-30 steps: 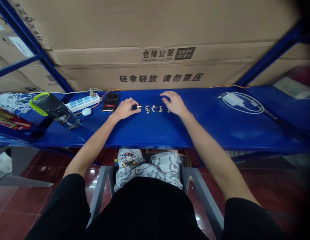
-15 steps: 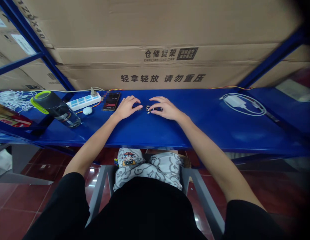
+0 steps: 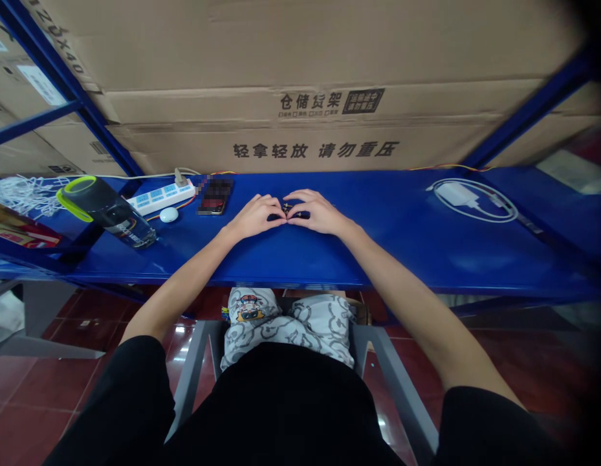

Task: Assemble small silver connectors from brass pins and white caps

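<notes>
My left hand (image 3: pixel 260 215) and my right hand (image 3: pixel 313 212) meet low over the blue shelf, thumbs and index fingers pinched together tip to tip. Whatever sits in the two pinches is too small and too covered to name. Between and behind the fingertips, a few small metallic pieces (image 3: pixel 286 206) show on the shelf. The rest of these small pieces are hidden under my right hand.
A phone (image 3: pixel 215 197) lies left of my hands. Farther left are a white power strip (image 3: pixel 162 197), a round white item (image 3: pixel 169 215) and a tilted water bottle (image 3: pixel 116 217). A white charger with coiled cable (image 3: pixel 456 194) lies right. Cardboard boxes (image 3: pixel 300 58) stand behind the blue shelf (image 3: pixel 402 246).
My right hand has come left and down over the small pieces. My left hand has shifted slightly right, and the fingertips of both hands have closed together. The phone's screen has gone darker.
</notes>
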The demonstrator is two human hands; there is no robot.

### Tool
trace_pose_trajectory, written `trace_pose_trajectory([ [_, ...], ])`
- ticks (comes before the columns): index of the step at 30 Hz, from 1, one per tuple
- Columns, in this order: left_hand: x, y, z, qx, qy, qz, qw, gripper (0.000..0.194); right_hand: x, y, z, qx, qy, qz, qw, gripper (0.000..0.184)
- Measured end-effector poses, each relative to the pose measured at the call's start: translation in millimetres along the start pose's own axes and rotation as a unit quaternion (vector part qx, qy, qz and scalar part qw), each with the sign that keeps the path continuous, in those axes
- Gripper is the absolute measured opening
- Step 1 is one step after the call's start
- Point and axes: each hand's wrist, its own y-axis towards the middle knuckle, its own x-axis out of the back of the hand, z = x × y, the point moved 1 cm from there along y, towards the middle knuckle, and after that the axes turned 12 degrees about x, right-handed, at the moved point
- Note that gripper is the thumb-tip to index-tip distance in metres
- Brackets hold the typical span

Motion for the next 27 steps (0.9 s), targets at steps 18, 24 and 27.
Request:
trace_pose_trajectory([
  [18,1.8,0.3,0.7,-0.021,-0.045,0.012,0.999,0.015,3.0,0.7,7.2,0.013,0.011,0.026,1.000,0.012],
  [24,1.7,-0.3,-0.6,-0.012,-0.035,0.018,0.999,0.016,2.4,0.8,6.1,0.021,0.018,0.015,1.000,0.012],
  [27,3.6,-0.5,-1.6,-0.014,-0.035,0.019,0.999,0.015,2.8,0.8,6.2,0.021,0.012,0.019,1.000,0.012],
])
